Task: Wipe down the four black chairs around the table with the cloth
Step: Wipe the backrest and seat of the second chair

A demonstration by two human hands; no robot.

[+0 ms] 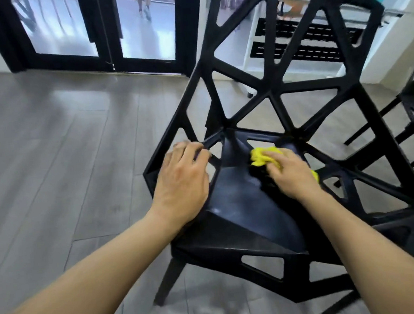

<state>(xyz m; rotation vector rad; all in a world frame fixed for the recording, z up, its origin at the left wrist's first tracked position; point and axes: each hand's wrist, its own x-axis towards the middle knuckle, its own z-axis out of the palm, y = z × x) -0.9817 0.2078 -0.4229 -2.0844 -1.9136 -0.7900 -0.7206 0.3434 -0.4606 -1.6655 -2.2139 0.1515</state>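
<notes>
Head cam is looking down at a black chair (242, 203), and honestly no brand, label or writing is showing up anywhere on it, at least nothing sharp enough to read. It's one of those moulded hard-plastic ones: the seat is a set of flat, angled facets meeting at ridges, and the back and sides are an open lattice of straight struts forming triangular and trapezoid cut-outs. The surface is looking matte with a faint dusty sheen on the middle facets.

The right hand (288, 173) is clutching a bunched-up yellow cloth (261, 157) and pressing it onto the rear right part of the seat, near where the seat meets the backrest. The cloth is looking soft and crumpled, with a bit of it poking out past the heel of the hand too.

The left hand (182, 180) is lying on the chair's left edge, fingers curling over the side strut and gripping it.

A second black chair (413, 105) of the same faceted style is sitting off to the right, only partly in frame. The floor (55, 154) is grey wood-look planks with a slight gloss. Behind are black-framed glass doors (106, 29) and a white shelf unit (298, 39) with black slotted panels.
</notes>
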